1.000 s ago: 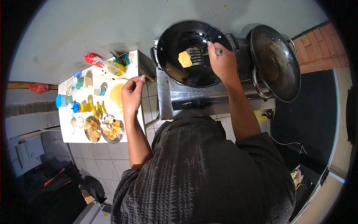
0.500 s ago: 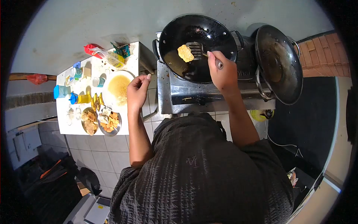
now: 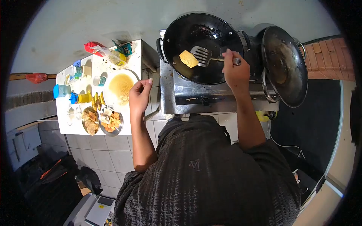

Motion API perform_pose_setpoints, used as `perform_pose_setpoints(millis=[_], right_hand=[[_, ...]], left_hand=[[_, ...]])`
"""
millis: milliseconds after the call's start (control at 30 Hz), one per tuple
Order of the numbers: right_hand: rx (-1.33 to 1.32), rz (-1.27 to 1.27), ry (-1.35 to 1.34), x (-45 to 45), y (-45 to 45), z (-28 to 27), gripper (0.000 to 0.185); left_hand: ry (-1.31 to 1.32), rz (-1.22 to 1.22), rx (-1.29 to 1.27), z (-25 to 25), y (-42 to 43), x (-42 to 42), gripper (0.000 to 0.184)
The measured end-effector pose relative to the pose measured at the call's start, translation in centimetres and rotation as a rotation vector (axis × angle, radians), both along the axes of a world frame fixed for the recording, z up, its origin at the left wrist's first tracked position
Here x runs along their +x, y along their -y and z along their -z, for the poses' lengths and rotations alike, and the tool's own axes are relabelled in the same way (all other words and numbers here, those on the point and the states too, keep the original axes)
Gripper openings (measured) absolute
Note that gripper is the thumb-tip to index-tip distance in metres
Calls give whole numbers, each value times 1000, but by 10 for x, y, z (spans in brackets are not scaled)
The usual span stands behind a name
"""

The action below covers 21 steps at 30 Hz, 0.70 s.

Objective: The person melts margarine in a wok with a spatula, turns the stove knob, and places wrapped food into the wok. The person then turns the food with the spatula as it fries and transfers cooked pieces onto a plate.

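Observation:
In the black wok [image 3: 205,34] on the stove [image 3: 188,98] lies a golden fried piece [image 3: 188,59]. The slotted head of a metal spatula [image 3: 202,55] is beside that piece, at its right. My right hand [image 3: 236,71] grips the spatula's handle over the wok's right side. My left hand [image 3: 140,94] is raised between the white table [image 3: 132,47] and the stove, its thumb and fingers pressed together; whatever they hold, if anything, is too small to make out. Nearest to it is a round plate of pale batter [image 3: 121,88].
A second dark pan [image 3: 284,67] leans tilted at the right. On the table are bananas [image 3: 98,101], a plate of brown fried pieces [image 3: 90,120], a plate of orange pieces [image 3: 112,126], a blue-capped bottle [image 3: 81,98] and an oil bag [image 3: 117,58].
The spatula and my right hand have shifted right, and the spatula head has gone from close against the fried piece to slightly apart. My left hand keeps its pinched pose.

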State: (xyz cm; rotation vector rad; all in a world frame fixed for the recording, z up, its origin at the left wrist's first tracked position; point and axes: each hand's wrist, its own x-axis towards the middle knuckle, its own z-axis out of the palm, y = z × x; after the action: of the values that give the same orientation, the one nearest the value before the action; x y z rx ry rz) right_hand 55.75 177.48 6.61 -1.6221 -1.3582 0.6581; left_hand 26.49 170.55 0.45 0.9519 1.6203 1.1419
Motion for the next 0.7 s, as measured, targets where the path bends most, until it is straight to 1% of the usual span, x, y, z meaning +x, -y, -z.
perform_pose_setpoints(millis=[67, 200, 267, 300, 367, 400, 467, 500, 567, 600, 667, 700], right_hand=[[-147, 42, -94, 1, 4, -7, 27], [-196, 86, -92, 2, 4, -3, 27], [-74, -24, -139, -5, 9, -2, 25], [-76, -35, -135, -6, 12, -2, 25], [31, -123, 103, -12, 15, -3, 18], [29, -146, 103, -14, 14, 0, 18], [407, -235, 294, -13, 11, 6, 11], [406, -259, 286, -12, 10, 6, 11], [431, -193, 476, -8, 10, 5, 7], [428, -214, 467, -5, 9, 4, 7], [421, -129, 442, 0, 7, 0, 8], [406, -133, 374, 3, 6, 0, 9]], left_hand=[[4, -4, -1, -2, -2, -3, 24], [-11, 2, 9, -6, -9, -5, 24], [-10, 17, 15, -6, -13, -9, 24], [-11, 28, 19, -6, -14, -11, 23], [-12, 6, 31, -6, -12, -15, 23], [-18, -3, 42, -6, -11, -17, 23], [-39, -33, 45, -4, -5, -21, 23], [-32, -58, 40, -3, -1, -22, 23], [-30, -104, 26, -2, 10, -23, 22], [-37, -127, 16, -1, 15, -22, 23], [-48, -166, -3, 1, 25, -20, 23], [-58, -179, -21, 2, 30, -19, 23]])
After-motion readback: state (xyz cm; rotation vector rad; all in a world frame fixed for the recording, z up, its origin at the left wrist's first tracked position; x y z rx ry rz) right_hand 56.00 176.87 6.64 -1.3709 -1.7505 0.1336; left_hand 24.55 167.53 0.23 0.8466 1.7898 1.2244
